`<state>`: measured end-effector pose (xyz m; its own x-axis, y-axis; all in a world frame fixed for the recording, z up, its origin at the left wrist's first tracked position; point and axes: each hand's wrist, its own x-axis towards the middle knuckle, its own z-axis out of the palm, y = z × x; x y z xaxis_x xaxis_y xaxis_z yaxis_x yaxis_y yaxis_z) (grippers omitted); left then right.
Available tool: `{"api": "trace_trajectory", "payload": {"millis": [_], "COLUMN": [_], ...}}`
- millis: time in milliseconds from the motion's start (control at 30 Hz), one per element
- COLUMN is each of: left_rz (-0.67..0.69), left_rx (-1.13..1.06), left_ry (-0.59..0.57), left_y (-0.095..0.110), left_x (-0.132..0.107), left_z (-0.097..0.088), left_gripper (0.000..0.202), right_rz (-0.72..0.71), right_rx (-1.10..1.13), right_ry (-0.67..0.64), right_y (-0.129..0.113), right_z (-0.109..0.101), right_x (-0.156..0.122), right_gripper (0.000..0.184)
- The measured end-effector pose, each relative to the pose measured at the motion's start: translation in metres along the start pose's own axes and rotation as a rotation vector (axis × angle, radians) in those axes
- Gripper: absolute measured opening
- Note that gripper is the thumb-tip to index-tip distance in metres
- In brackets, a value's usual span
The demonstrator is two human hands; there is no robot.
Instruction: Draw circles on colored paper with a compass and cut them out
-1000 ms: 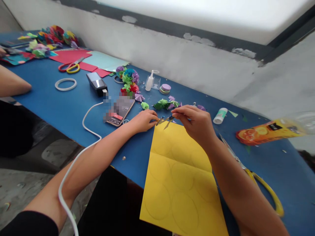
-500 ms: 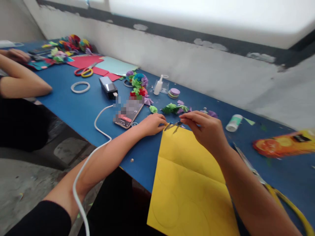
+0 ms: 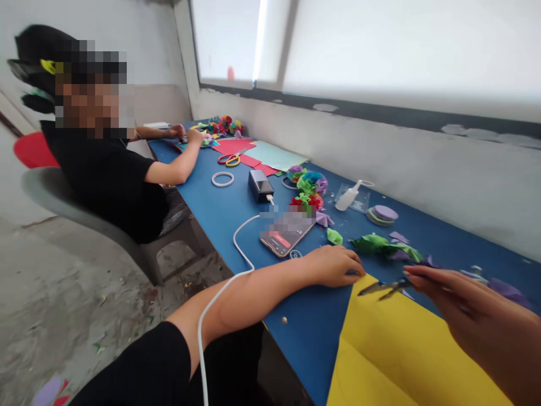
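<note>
A sheet of yellow paper [image 3: 393, 344] with a fold crease lies at the table's near edge and runs out of the frame at the bottom. My left hand [image 3: 338, 265] has its curled fingers on the sheet's far left corner. Over the paper's far edge, my right hand [image 3: 473, 304] is closed on a small two-legged drawing compass [image 3: 386, 288], its legs spread and tilted toward the left. Whether the tips touch the paper I cannot tell. Crumpled green paper pieces [image 3: 372, 243] lie just beyond both hands.
A phone [image 3: 287, 231] lies left of my forearm; a white cable [image 3: 211, 304] crosses that arm to a black power bank [image 3: 260, 186]. Beyond are paper flowers [image 3: 313, 183], a glue bottle [image 3: 349, 195], paper discs [image 3: 382, 214] and scissors [image 3: 230, 160]. A co-worker [image 3: 105, 175] sits at left.
The view has swung left and up, so the co-worker now shows and the table things sit farther right. My left hand stays at the paper's corner, and the compass remains in my right hand.
</note>
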<state>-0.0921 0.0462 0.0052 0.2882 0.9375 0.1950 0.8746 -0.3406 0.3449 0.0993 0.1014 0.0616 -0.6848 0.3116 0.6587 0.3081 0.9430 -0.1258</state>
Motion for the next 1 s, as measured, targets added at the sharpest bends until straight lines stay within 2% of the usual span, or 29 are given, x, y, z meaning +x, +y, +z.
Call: {"api": "trace_trajectory", "payload": {"millis": [200,300,433,667,1000], "left_rz": [0.021,0.042,0.029,0.036,0.019], "left_rx": [-0.008,-0.056,-0.098,-0.092,-0.091], "left_ry": [0.030,0.059,0.091,0.116,0.109], "left_y": [-0.005,-0.003,-0.001,-0.004,-0.001], "left_x": [0.002,-0.001,-0.006,-0.007,-0.007], "left_z": [0.004,0.008,0.013,0.019,0.016], "left_gripper": [0.026,0.025,0.025,0.023,0.024], "right_rz": [0.017,0.112,0.258,0.256,0.226], "right_rx": [0.153,0.240,0.377,0.378,0.253], "right_ry": [-0.004,-0.031,-0.105,-0.141,-0.036], "right_y": [0.003,-0.003,-0.014,-0.022,-0.017], "right_z": [0.000,0.000,0.000,-0.003,-0.003], "right_x": [0.002,-0.003,-0.007,-0.006,-0.008], "right_gripper": [0.022,0.015,0.019,0.020,0.018]}}
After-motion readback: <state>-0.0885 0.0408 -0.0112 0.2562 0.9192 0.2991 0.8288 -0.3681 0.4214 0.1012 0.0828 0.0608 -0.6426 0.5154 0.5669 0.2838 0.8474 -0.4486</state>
